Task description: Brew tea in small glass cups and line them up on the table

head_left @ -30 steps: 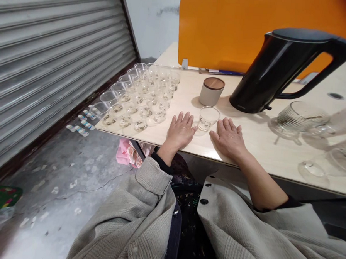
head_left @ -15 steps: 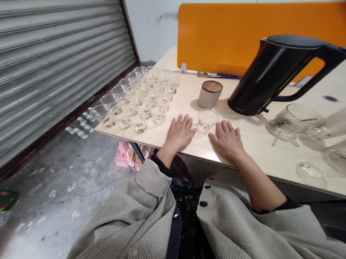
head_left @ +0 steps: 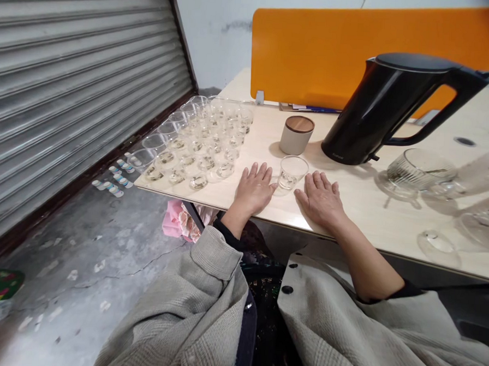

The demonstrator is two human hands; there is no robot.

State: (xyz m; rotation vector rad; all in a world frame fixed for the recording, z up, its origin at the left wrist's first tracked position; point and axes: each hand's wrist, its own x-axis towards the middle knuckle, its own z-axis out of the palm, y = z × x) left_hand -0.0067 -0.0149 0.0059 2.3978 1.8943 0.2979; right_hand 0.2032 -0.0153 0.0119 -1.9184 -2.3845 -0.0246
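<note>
Both my hands lie flat, palms down, on the pale wooden table (head_left: 351,183) near its front edge. My left hand (head_left: 254,188) rests with its fingers stretched out, just left of a small clear glass cup (head_left: 293,172). My right hand (head_left: 320,196) lies open just right of the same cup. Neither hand holds anything; the thumb of the left hand is close to the cup's base. Behind the cup stands a grey canister with a wooden lid (head_left: 297,134), and a black electric kettle (head_left: 391,109) sits to its right.
Several rows of small clear cups (head_left: 193,142) with a little liquid fill the table's left end. Glass vessels (head_left: 423,171) stand at the right. An orange divider (head_left: 337,46) backs the table. A metal roller shutter (head_left: 69,86) and concrete floor lie to the left.
The view has shifted slightly; the hands and cup stay where they were.
</note>
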